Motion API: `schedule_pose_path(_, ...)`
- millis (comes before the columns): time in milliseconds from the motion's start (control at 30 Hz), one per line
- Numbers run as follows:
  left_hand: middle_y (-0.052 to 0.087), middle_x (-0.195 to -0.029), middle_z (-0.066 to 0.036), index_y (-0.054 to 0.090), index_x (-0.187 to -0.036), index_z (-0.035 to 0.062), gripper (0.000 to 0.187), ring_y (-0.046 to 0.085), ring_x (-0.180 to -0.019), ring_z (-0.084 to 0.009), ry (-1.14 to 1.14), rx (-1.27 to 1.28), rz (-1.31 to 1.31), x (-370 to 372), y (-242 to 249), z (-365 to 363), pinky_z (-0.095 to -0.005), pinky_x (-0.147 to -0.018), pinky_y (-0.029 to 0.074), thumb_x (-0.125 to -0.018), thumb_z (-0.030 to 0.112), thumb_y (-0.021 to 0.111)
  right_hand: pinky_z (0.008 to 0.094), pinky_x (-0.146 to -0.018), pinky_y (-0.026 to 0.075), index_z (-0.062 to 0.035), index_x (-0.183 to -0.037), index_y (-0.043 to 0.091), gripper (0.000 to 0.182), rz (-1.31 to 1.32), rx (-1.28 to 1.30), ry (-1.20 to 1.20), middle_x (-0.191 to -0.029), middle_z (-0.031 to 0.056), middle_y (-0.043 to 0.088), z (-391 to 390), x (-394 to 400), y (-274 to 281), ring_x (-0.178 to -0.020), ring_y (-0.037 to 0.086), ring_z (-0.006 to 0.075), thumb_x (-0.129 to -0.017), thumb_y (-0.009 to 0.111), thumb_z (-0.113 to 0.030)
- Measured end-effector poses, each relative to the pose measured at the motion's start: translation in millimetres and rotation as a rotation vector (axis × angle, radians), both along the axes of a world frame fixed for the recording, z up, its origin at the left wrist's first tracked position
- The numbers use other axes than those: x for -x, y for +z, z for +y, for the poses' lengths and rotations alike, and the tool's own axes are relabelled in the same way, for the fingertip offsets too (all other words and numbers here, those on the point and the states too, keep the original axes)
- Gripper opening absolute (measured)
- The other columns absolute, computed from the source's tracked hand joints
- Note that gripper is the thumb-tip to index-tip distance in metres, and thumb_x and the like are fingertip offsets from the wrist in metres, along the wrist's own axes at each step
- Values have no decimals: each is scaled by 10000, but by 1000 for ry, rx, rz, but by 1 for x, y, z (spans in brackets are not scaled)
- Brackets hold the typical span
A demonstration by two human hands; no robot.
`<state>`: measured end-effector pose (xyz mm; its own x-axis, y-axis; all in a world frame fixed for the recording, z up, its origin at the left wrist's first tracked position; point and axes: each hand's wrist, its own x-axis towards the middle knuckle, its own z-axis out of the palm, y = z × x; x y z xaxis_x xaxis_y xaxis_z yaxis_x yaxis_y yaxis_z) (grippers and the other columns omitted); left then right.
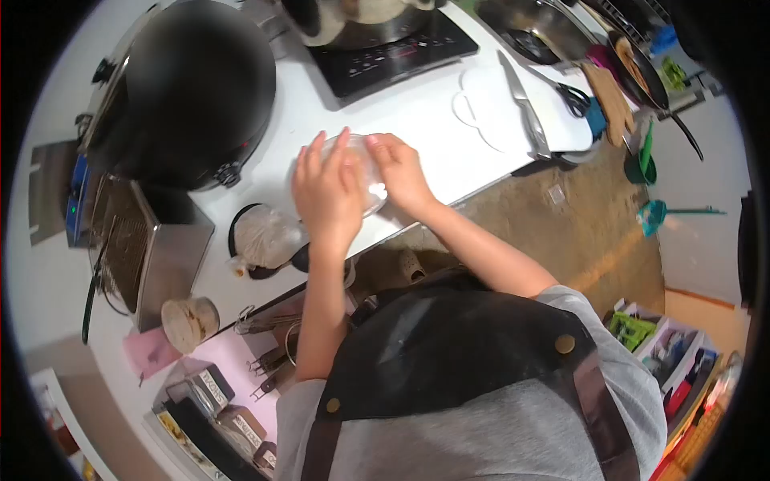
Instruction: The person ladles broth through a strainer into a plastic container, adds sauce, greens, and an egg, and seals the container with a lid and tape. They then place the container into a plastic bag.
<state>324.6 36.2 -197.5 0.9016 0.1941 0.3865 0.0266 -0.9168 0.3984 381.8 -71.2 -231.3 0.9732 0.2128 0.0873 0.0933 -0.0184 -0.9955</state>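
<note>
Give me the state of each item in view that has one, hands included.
Left hand: fingers extended over the clear container.
Right hand: against the container's side.
Clear container: on the counter; contents unclear.
Knife: lying down, blade bare.
Cooktop: pot standing on it.
Black cooker: small red light lit.
Frying pan: holding food.

At the top of the frame, a pot stands on the hob. Right of the hob, the knife lies beside the scissors on the counter. A tub is at lower left, below the bag.
</note>
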Motion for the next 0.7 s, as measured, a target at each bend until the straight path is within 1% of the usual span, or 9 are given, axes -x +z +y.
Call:
schedule_pose_path(33, 463, -1297, -144, 538, -1248, 168, 370, 411, -1202, -339, -6, -10, 18, 0, 0, 2, -456, -1020, 280, -903, 246, 428, 269, -735, 437, 38, -1011, 607, 322, -24, 21, -11, -862, 102, 626, -1, 2, 2, -785, 538, 144, -946, 469, -245)
schedule_pose_path(233, 451, -1295, -146, 519, -1269, 158, 421, 404, -1188, -357, -20, -11, 74, 0, 10, -5, -441, -1012, 289, -907, 348, 421, 335, -861, 416, 10, -1031, 595, 293, -345, 136, -221, -1021, 159, 580, -64, -27, -21, -989, 544, 260, -945, 451, -230)
schedule_pose_path(300, 434, -1305, -145, 507, -1281, 159, 437, 393, -1190, -353, -5, 44, 100, 3, 15, -10, -435, -1010, 290, -903, 368, 439, 403, -903, 371, -18, -1036, 576, 218, -506, 222, -526, -1008, 163, 567, -128, -65, -17, -983, 511, 327, -853, 529, -127)
schedule_pose_path(367, 408, -1322, -142, 493, -1294, 165, 506, 376, -1195, -345, 26, 80, 144, 5, 19, -18, -436, -998, 316, -863, 429, 502, 363, -870, 412, -26, -1073, 574, 281, -757, 581, -816, -1022, 159, 575, -217, -112, -11, -980, 533, 299, -799, 590, -83)
schedule_pose_path(433, 408, -1320, -141, 489, -1296, 165, 544, 373, -1195, -348, 71, 95, 179, 2, 24, -31, -437, -988, 333, -834, 447, 546, 444, -921, 351, -31, -1079, 561, 384, -638, 678, -1033, -1050, 192, 559, -313, -156, -16, -1024, 492, 342, -710, 613, -122)
schedule_pose_path(467, 412, -1315, -143, 491, -1292, 162, 556, 378, -1188, -352, 82, 87, 158, 0, 24, -39, -439, -982, 340, -821, 449, 565, 460, -889, 387, -52, -1116, 544, 452, -403, 928, -1227, -1088, 211, 542, -347, -170, -14, -1046, 478, 373, -700, 622, -210)
schedule_pose_path(567, 423, -1300, -145, 496, -1282, 157, 583, 395, -1167, -362, 144, 50, 115, -7, 20, -64, -442, -969, 356, -789, 445, 612, 491, -924, 401, -163, -1198, 528, 566, -31, 1179, -1068, -1229, 191, 458, -430, -201, -27, -1130, 431, 402, -715, 658, -428)
schedule_pose_path(633, 429, -1293, -145, 495, -1279, 156, 585, 406, -1154, -366, 170, 20, 108, -17, 15, -80, -441, -965, 359, -780, 429, 631, 517, -955, 369, -182, -1239, 511, 619, 74, 1226, -853, -1348, 164, 379, -446, -212, -28, -1253, 321, 400, -700, 659, -448)
schedule_pose_path(700, 430, -1291, -157, 486, -1288, 162, 588, 416, -1143, -369, 152, 18, 38, -26, 11, -96, -458, -962, 353, -780, 417, 636, 472, -889, 435, -92, -1100, 603, 493, -17, 1328, -714, -1175, 210, 538, -452, -216, -26, -1118, 489, 383, -729, 632, -416)
